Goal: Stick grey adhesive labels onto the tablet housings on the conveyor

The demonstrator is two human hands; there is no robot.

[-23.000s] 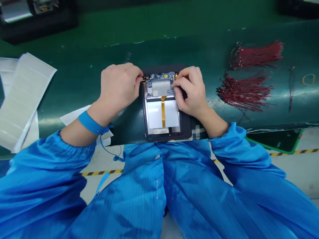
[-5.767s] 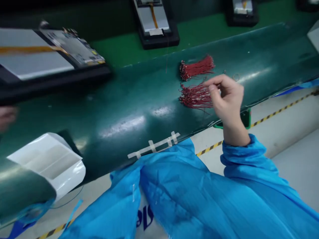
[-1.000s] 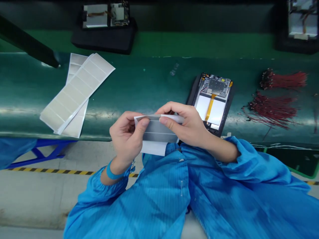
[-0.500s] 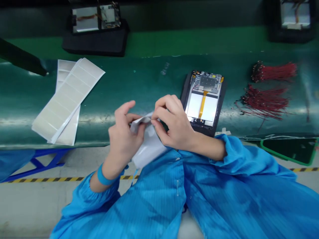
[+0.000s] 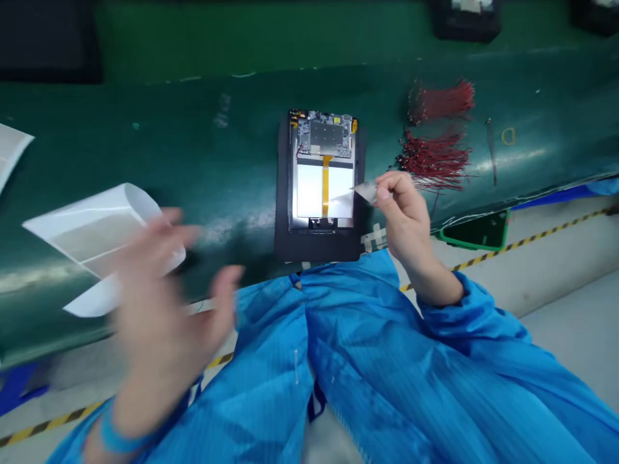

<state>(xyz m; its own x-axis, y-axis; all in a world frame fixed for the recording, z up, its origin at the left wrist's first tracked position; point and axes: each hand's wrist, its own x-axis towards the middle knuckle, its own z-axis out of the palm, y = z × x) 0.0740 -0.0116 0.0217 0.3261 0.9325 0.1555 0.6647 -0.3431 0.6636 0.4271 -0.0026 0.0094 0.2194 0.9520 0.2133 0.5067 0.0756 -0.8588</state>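
My left hand (image 5: 167, 296) is smeared by motion, its thumb held well apart from the fingers. Just beyond it a curled white sticker sheet (image 5: 91, 235) lies on the green bench, partly hidden by the fingers. Between thumb and fingertips my right hand (image 5: 406, 216) pinches a small greyish sticker (image 5: 366, 191), with one corner pointing left. That corner hangs at the right edge of an opened tablet (image 5: 309, 193), whose circuit board and orange ribbon cable (image 5: 325, 187) show. Under the tablet is a black pad (image 5: 319, 248).
Two bundles of thin dark-red wires (image 5: 442, 103) lie to the right, with a single wire (image 5: 491, 151) and a yellow rubber band (image 5: 509, 136) past them. Black holders (image 5: 467, 22) stand along the back. A green-rimmed tray (image 5: 476, 232) sits below the bench edge.
My hands have separated. The left has gone left and let go of the sheet, now on the bench; the right has moved right with a sticker. The view has shifted right.
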